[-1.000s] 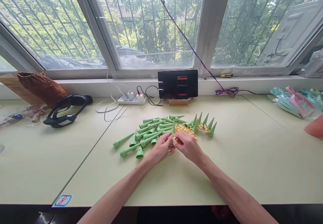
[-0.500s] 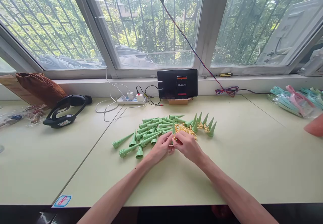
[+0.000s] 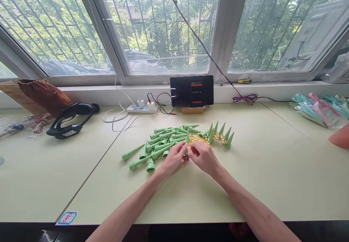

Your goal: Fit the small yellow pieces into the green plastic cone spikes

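A person's two bare hands meet over a pale surface, holding up a green spike, its tip pointing upward, at the near edge of a spread of matching parts. The fingers of the left hand are closed around the lower part of the spike, while those of the right hand are drawn together at its side; whether they pinch a small piece cannot be told, as the fingertips hide the spot. To the left and behind, a pile of green spikes lies overlapping at various angles, a few with their wide ends turned toward the camera. Just beyond the right hand is a heap of small yellow pieces, partly hidden by it, and farther right several upright green cones stand close together with more yellow bits among them. Toward the windows, a dark screen showing timer digits leans on a small brown block, with a white power strip to its left. A black headset sits at far left before a brown pouch; plastic-wrapped teal and pink items lie at far right.
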Demonstrator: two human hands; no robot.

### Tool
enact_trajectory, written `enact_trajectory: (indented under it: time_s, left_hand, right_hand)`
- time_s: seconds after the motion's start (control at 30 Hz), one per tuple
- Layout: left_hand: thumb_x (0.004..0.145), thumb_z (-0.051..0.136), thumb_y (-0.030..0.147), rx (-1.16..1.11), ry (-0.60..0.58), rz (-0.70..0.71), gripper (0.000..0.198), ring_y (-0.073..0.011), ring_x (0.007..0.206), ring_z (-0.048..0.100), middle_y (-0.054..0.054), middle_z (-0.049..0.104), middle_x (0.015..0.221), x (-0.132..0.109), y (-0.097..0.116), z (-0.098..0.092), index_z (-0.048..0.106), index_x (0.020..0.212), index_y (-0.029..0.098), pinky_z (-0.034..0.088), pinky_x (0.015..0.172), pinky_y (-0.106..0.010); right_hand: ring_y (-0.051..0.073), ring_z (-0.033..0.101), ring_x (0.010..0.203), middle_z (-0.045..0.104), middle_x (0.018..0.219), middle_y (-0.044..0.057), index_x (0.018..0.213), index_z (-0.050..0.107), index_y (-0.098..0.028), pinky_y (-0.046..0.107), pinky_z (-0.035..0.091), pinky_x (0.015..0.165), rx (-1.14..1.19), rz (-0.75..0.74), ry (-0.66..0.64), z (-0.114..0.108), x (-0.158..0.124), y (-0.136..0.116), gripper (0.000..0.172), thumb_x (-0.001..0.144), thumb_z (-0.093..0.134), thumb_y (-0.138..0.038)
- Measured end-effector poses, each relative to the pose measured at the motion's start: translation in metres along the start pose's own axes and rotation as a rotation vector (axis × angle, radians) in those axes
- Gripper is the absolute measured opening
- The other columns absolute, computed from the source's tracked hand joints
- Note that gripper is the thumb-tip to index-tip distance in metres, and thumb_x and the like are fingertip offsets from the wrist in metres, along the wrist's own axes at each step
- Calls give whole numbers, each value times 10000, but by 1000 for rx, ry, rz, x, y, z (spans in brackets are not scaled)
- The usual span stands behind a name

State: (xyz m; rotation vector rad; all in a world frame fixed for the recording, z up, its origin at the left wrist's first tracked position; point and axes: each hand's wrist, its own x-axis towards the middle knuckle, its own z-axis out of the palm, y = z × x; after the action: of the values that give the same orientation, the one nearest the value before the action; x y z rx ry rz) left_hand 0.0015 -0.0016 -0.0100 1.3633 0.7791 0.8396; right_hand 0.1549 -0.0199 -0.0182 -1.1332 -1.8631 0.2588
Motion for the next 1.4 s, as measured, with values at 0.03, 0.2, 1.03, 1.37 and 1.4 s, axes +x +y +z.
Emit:
enact_trajectory:
  time_s: [0.03, 0.2, 1.03, 1.37, 1.4]
  left_hand:
    - [909, 516, 523, 56, 23, 17, 378, -82, 526, 458, 26, 461, 708, 0, 1, -1, 470, 770, 175, 386, 446, -213]
    - [901, 536, 489, 332, 142, 89, 357, -71, 478, 397, 38, 428, 634, 1, 4, -9, 530, 750, 165, 315, 435, -212]
    - [964, 431, 347, 1085, 236, 226, 222, -157, 620, 539, -7, 596, 716, -7, -4, -2, 584, 972, 185, 375, 601, -264]
    - [976, 427, 385, 1159, 236, 230, 268, -162, 596, 546, -3, 583, 671, -8, 0, -1, 603, 979, 183, 370, 593, -262]
    - [980, 419, 382, 1155, 238, 230, 270, -159, 584, 535, 1, 573, 658, -8, 0, -1, 601, 975, 183, 369, 594, -262]
  right_hand:
    - [133, 445, 556, 513, 625, -3, 719, 532, -206, 261, 365, 568, 12, 9, 0, 0, 0, 1, 229, 939, 486, -252]
    - [136, 424, 552, 508, 625, -1, 708, 519, -209, 268, 343, 560, 54, 52, -41, -2, 2, 3, 278, 965, 465, -300]
    - [118, 364, 534, 413, 575, -35, 662, 437, -198, 246, 290, 549, -16, 191, 99, -15, 8, 19, 389, 1007, 406, -374]
    - [117, 378, 536, 435, 579, -34, 667, 467, -195, 246, 299, 550, -41, 199, 90, -15, 8, 20, 379, 1002, 411, -363]
    - [118, 383, 537, 444, 583, -32, 672, 475, -194, 246, 303, 551, -41, 198, 89, -15, 8, 20, 374, 1001, 412, -359]
